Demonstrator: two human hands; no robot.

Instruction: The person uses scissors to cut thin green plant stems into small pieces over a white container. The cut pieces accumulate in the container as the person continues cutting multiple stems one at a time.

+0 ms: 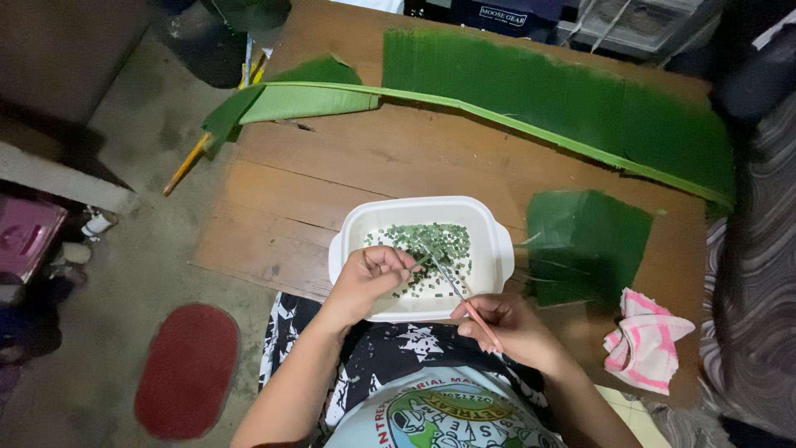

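Observation:
A white rectangular dish (489, 241) sits at the near edge of the wooden table, with many small green leaf pieces (431, 245) inside. My left hand (371, 280) hovers over the dish's near left part, fingers pinched on a thin strip of green leaf (419, 263). My right hand (507, 325) is at the dish's near rim and grips scissors with orange-red handles (464, 300); their blades reach up into the dish toward the strip.
A long banana leaf (531, 91) lies across the far side of the wooden table (282, 199). A folded piece of leaf (584, 245) lies right of the dish, a pink-and-white cloth (647, 340) near it. A red mat (189, 369) lies on the floor at left.

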